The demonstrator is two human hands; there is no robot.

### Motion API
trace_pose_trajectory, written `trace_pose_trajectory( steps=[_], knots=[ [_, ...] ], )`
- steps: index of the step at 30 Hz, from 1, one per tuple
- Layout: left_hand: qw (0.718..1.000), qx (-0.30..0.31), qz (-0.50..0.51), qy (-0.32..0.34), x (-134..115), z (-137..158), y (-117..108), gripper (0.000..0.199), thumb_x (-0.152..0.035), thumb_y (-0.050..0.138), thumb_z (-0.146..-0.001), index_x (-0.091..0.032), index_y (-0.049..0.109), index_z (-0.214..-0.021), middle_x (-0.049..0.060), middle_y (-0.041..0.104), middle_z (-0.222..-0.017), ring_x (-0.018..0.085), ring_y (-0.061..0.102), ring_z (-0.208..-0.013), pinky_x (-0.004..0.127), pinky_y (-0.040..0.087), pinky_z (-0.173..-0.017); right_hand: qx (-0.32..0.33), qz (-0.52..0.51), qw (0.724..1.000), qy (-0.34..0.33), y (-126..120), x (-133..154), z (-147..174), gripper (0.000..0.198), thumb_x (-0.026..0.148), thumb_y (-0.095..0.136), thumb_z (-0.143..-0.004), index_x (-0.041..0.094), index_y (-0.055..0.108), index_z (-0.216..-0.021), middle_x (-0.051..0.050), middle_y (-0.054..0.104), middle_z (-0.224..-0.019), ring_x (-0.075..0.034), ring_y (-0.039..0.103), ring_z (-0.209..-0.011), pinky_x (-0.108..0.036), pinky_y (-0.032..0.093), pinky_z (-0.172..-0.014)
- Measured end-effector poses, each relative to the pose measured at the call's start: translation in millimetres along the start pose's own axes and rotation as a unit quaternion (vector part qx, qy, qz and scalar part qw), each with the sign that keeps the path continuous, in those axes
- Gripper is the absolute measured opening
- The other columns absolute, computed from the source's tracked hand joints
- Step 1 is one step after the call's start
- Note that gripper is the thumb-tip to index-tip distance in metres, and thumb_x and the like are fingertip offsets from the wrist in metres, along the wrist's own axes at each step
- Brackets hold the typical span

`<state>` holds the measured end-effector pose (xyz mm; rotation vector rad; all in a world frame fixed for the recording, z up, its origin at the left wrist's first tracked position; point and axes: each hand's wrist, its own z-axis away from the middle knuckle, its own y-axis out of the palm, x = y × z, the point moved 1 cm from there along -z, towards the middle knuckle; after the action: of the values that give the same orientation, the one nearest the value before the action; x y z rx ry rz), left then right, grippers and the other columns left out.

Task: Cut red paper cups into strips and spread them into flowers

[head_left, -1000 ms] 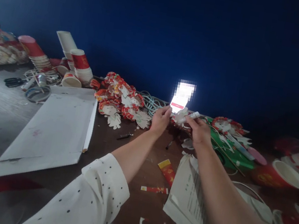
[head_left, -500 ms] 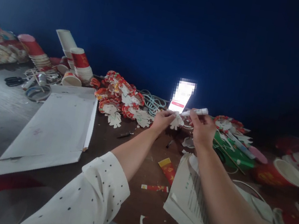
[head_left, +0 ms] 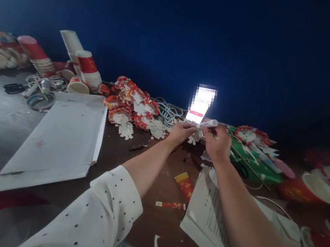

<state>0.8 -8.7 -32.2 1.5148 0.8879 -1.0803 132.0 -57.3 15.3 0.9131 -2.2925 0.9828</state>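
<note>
My left hand [head_left: 180,133] is closed, its fingertips pinching a small white paper cutout [head_left: 195,138] with a fringed lower edge. Between the fingers of my right hand [head_left: 218,144] is a white marker pen [head_left: 209,124], slanted with its tip end toward the cutout by my left fingertips. Whether that tip touches the paper I cannot tell. Just behind both hands stands a lit phone [head_left: 198,109], its lower edge close to my fingers. To the left lies a pile of red and white paper figures [head_left: 136,103], several with similar fringed white parts.
Left are a white board [head_left: 63,135], scissors [head_left: 14,88] and stacked paper cups [head_left: 89,70]. A teal cord [head_left: 169,111] lies behind. Right are a green sheet [head_left: 258,172], printed papers [head_left: 204,215] and a red cup [head_left: 309,191]. Red paper scraps [head_left: 184,185] lie in front.
My right hand has moved left with the marker pen, bringing it closer to my left fingertips. My left hand stays almost in place, still pinching the cutout.
</note>
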Motion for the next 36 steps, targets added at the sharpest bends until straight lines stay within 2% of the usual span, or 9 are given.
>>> trace_pose_trajectory(
  steps=[8, 16, 19, 25, 30, 36],
  knots=[
    [0.999, 0.022, 0.018, -0.017, -1.1, 2.1, 1.8, 0.027, -0.027, 0.074, -0.066, -0.013, 0.075, -0.089, 0.003, 0.070, -0.070, 0.012, 0.061, -0.063, 0.026, 0.047, -0.070, -0.014, 0.055, 0.997, -0.053, 0.5, 0.8, -1.0, 0.026, 0.040, 0.059, -0.083, 0.020, 0.070, -0.097, -0.008, 0.071, -0.095, -0.022, 0.064, -0.086, -0.036, 0.048, -0.082],
    [0.999, 0.023, 0.021, -0.018, 1.0, 3.8, 3.0, 0.033, -0.031, 0.074, -0.068, -0.013, 0.074, -0.096, 0.004, 0.072, -0.076, 0.014, 0.063, -0.069, 0.028, 0.049, -0.074, -0.090, 0.008, 0.996, 0.001, 0.3, -3.2, 0.9, 0.031, 0.044, 0.059, -0.084, 0.019, 0.069, -0.100, -0.008, 0.070, -0.094, -0.021, 0.065, -0.080, -0.036, 0.050, -0.078],
    [1.000, 0.023, 0.004, -0.013, 0.7, 3.4, 2.7, 0.033, -0.031, 0.074, -0.068, -0.014, 0.074, -0.096, 0.004, 0.072, -0.077, 0.014, 0.063, -0.070, 0.028, 0.048, -0.075, -0.085, -0.008, 0.996, 0.001, 0.2, 0.7, 1.7, 0.032, 0.045, 0.058, -0.084, 0.019, 0.068, -0.100, -0.008, 0.070, -0.092, -0.020, 0.065, -0.078, -0.035, 0.050, -0.077],
    [1.000, 0.024, 0.009, -0.004, -2.4, 2.9, 3.0, 0.027, -0.025, 0.072, -0.068, -0.014, 0.074, -0.093, 0.003, 0.072, -0.076, 0.013, 0.062, -0.070, 0.026, 0.047, -0.076, -0.038, 0.027, 0.999, -0.027, 3.2, 2.8, 2.5, 0.026, 0.040, 0.058, -0.084, 0.019, 0.067, -0.096, -0.008, 0.070, -0.093, -0.021, 0.064, -0.081, -0.035, 0.049, -0.078],
    [0.999, 0.026, 0.041, -0.024, -1.8, 2.5, 3.7, 0.028, -0.023, 0.073, -0.066, -0.013, 0.074, -0.092, 0.002, 0.070, -0.072, 0.012, 0.061, -0.066, 0.027, 0.047, -0.074, -0.039, 0.064, 0.995, -0.065, 4.9, -2.2, 0.9, 0.024, 0.039, 0.058, -0.084, 0.020, 0.066, -0.096, -0.008, 0.070, -0.095, -0.022, 0.063, -0.084, -0.036, 0.049, -0.080],
    [0.999, 0.040, 0.026, -0.010, 0.6, 2.0, 3.1, 0.029, -0.027, 0.073, -0.067, -0.014, 0.074, -0.094, 0.003, 0.071, -0.078, 0.013, 0.063, -0.071, 0.028, 0.047, -0.078, -0.067, 0.078, 0.992, -0.073, 5.8, -8.2, 2.4, 0.025, 0.039, 0.055, -0.086, 0.019, 0.066, -0.097, -0.010, 0.069, -0.095, -0.022, 0.063, -0.087, -0.037, 0.049, -0.083]
  ],
)
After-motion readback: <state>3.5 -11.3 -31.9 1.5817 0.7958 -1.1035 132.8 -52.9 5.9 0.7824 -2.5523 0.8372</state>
